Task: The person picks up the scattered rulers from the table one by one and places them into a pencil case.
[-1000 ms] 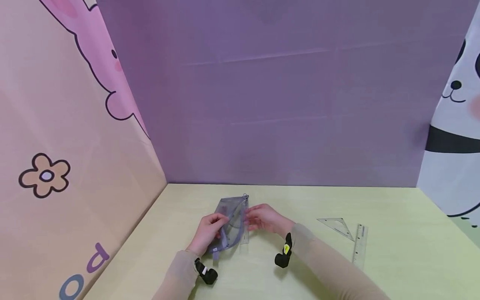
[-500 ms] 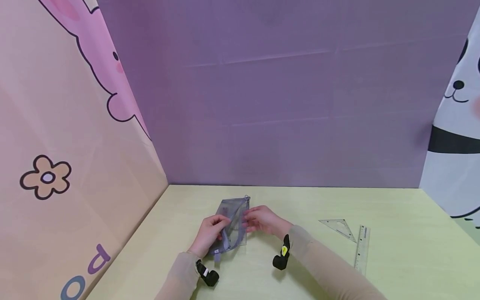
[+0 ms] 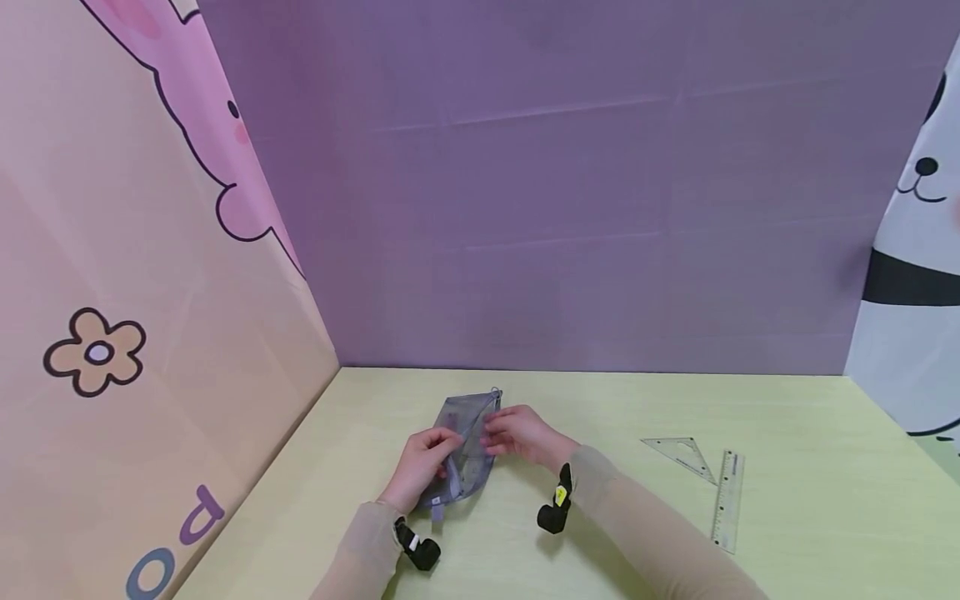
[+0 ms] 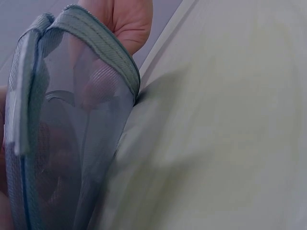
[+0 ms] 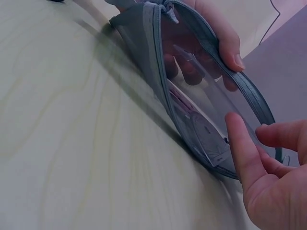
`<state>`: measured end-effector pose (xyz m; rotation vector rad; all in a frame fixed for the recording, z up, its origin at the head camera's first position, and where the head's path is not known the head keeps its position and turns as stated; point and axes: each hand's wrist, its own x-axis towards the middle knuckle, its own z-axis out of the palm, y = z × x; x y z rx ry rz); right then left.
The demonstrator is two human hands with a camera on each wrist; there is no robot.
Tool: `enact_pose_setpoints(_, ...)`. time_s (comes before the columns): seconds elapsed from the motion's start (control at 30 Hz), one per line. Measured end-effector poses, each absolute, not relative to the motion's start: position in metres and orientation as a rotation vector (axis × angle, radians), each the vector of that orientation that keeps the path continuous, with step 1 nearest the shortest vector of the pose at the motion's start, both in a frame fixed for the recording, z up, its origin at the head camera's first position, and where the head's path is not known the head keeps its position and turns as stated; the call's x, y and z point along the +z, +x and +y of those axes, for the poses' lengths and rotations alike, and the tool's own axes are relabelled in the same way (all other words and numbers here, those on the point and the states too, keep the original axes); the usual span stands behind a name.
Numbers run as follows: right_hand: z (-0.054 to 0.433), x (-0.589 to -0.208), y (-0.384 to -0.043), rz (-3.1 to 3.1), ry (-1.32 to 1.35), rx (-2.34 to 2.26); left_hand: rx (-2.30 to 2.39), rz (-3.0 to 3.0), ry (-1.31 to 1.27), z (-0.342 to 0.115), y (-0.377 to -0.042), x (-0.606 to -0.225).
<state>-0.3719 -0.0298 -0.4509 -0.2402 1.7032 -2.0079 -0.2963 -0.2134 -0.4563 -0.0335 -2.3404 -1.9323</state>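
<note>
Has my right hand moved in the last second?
Yes. In the head view, your right hand has moved left, away from the clear ruler lying on the table, slightly farther over the zippered pouch.

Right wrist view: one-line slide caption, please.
Left hand holds a translucent grey zippered mesh pouch open, a clear plastic protractor inside, right hand at its mouth.

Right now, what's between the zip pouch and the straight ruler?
In the head view, from pouch to ruler: the right hand at the pouch's edge, its black wrist camera, the beige sleeve, then the clear triangular set square.
</note>
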Motion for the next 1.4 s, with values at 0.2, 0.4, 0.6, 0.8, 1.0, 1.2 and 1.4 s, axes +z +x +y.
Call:
enact_pose_setpoints(0.2, -0.036, -0.453, -0.372, 1.723, -0.241, -1.994, -1.935, -2.340, -0.026, -0.214, -0.296, -0.456)
enact_pose_setpoints(0.4, -0.043, -0.453, -0.369, 1.819, -0.250, -1.942, -1.932, -2.339, -0.019, -0.213, -0.295, -0.455)
enact_pose_setpoints(0.6, -0.048, -0.455, -0.368, 1.946, -0.260, -1.877, -1.934, -2.349, -0.032, -0.212, -0.296, -0.454)
enact_pose_setpoints(0.8, -0.049, -0.457, -0.366, 1.948, -0.292, -1.858, -1.918, -2.362, -0.043, -0.213, -0.295, -0.456)
enact_pose_setpoints(1.0, -0.046, -0.454, -0.365, 1.944, -0.317, -1.855, -1.915, -2.365, -0.033, -0.214, -0.295, -0.456)
enact_pose_setpoints(1.2, -0.041, -0.453, -0.367, 1.932, -0.308, -1.858, -1.937, -2.361, -0.029, -0.214, -0.296, -0.456)
enact_pose_setpoints(1.4, -0.033, -0.455, -0.366, 1.928, -0.339, -1.848, -1.937, -2.345, -0.031, -0.214, -0.293, -0.456)
